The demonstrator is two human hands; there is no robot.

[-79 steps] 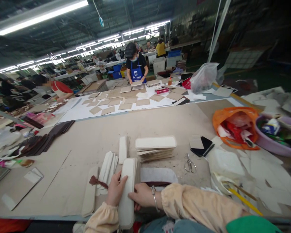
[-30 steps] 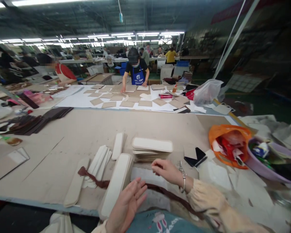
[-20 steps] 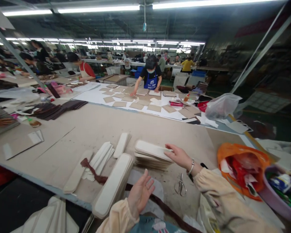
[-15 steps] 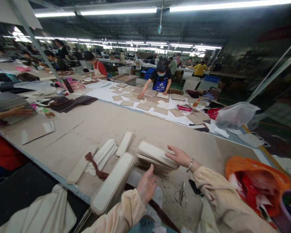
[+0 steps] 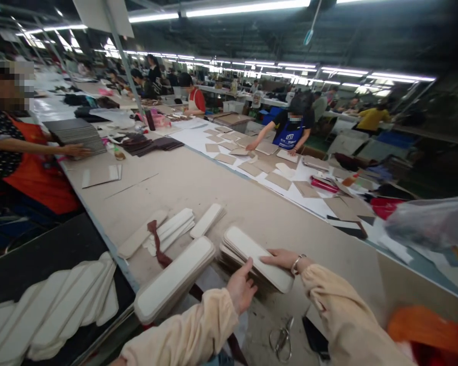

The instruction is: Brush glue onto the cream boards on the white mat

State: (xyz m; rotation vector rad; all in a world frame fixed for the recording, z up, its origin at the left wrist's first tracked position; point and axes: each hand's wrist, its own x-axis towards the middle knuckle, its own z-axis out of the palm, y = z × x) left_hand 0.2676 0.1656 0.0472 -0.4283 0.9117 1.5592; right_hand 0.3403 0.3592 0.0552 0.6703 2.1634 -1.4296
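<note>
A thick stack of long cream rounded-end pads [image 5: 252, 251] lies on the brown worktable [image 5: 198, 185]. My right hand [image 5: 280, 259] rests on the far side of the stack, fingers curled over its top edge. My left hand [image 5: 240, 290] touches the stack's near side, thumb up against the pads. A second stack of the same pads [image 5: 173, 277] lies to the left at the table's front edge. A dark red strap [image 5: 158, 244] runs under it.
Loose cream pads [image 5: 171, 229] are fanned out further left; more pads [image 5: 49, 310] lie below the table edge. Scissors [image 5: 280, 338] lie by my right sleeve. A person in red [image 5: 26, 152] works at the left; another in a blue apron [image 5: 292, 132] lays out brown cards.
My hands left the near stack. The right hand reached over to the far stack, then the left came to its near side. The view has swung to the left.
</note>
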